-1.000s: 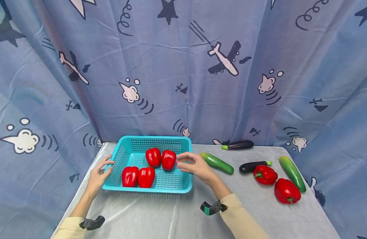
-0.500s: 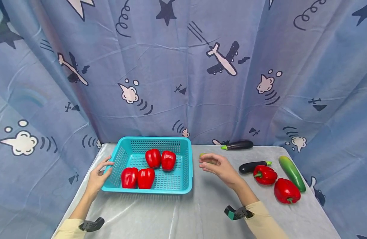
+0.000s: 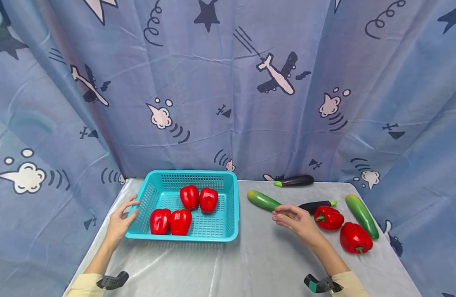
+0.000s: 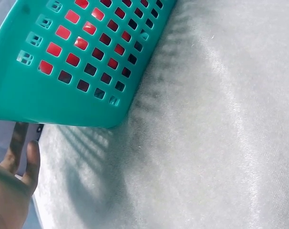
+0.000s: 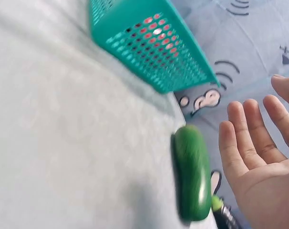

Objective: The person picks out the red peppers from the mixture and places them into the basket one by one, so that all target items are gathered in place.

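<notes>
In the head view my left hand [image 3: 119, 222] is at the left rim of a turquoise basket [image 3: 183, 238], its fingertips right at the edge. The left wrist view shows that hand's fingers [image 4: 33, 160] fairly straight, one partly hidden behind the basket wall. Inside the basket are two front red bell peppers, one of them this pepper [image 3: 160, 221], and two rear ones, including this pepper [image 3: 209, 200]. My right hand [image 3: 300, 225] holds nothing, its fingers spread loosely above the table near a green cucumber-like vegetable [image 3: 263, 200] and a dark eggplant [image 3: 317, 205].
On the right lie two more red peppers, a nearer one [image 3: 355, 238] and a farther one [image 3: 329, 218]. Beyond them is a second green vegetable [image 3: 362, 216]. Another eggplant [image 3: 296, 181] lies at the table's back edge, before a patterned blue curtain [image 3: 198, 82].
My right hand has moved rightward from over the basket's right side, past the nearer green vegetable, toward the eggplant and peppers. The left hand stays at the basket rim.
</notes>
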Available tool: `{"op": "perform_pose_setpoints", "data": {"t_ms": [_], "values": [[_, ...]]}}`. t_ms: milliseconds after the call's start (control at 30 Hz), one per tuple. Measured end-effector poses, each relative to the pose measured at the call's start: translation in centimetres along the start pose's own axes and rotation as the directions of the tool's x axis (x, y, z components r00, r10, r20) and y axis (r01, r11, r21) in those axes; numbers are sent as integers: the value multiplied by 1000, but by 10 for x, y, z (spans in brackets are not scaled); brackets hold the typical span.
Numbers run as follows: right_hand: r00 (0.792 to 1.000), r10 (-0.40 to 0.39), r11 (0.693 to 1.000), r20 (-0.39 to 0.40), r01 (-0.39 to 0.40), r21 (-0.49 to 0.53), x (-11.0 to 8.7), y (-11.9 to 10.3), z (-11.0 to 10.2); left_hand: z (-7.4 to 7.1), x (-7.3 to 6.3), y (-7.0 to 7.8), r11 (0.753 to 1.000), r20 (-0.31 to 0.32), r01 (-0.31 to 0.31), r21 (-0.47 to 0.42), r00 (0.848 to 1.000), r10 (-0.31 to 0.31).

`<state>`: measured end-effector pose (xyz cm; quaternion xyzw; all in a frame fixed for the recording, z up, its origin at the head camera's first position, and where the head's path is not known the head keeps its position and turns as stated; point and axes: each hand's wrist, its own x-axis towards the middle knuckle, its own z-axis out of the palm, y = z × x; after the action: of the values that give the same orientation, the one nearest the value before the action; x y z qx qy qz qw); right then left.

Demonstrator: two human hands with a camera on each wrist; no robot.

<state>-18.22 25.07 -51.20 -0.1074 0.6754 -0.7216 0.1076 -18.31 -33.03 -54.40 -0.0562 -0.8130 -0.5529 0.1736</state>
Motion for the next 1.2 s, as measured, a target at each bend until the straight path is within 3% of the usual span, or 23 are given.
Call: {"op": "perform_pose_setpoints", "data": {"t_ms": [400, 600, 767, 900, 1033, 1200], "values": [[991, 40, 998, -127, -46, -42, -39, -3, -51, -1, 2, -7, 1000, -12, -10, -10, 1000, 10], [986, -30, 1000, -165, 28, -11, -47, -14, -77, -1, 2, -7, 1000, -3, 2, -21, 1000, -2], [971, -106, 993, -214, 91, -77, -52, -19, -101, 1, 1, -2, 1000, 8, 5, -30, 1000, -5], [959, -124, 985, -255, 88, -149, -54, -19, -121, 1, 2, 0, 999, 7, 27, -18, 1000, -26], [945, -117, 935, -306, 1, -353, -55, -22, -135, 3, 1, 5, 999, 0, 36, 0, 999, -36], [936, -92, 807, -340, -130, -576, -53, -23, -145, 3, -2, 27, 1000, 2, 20, -15, 1000, -20]]}}
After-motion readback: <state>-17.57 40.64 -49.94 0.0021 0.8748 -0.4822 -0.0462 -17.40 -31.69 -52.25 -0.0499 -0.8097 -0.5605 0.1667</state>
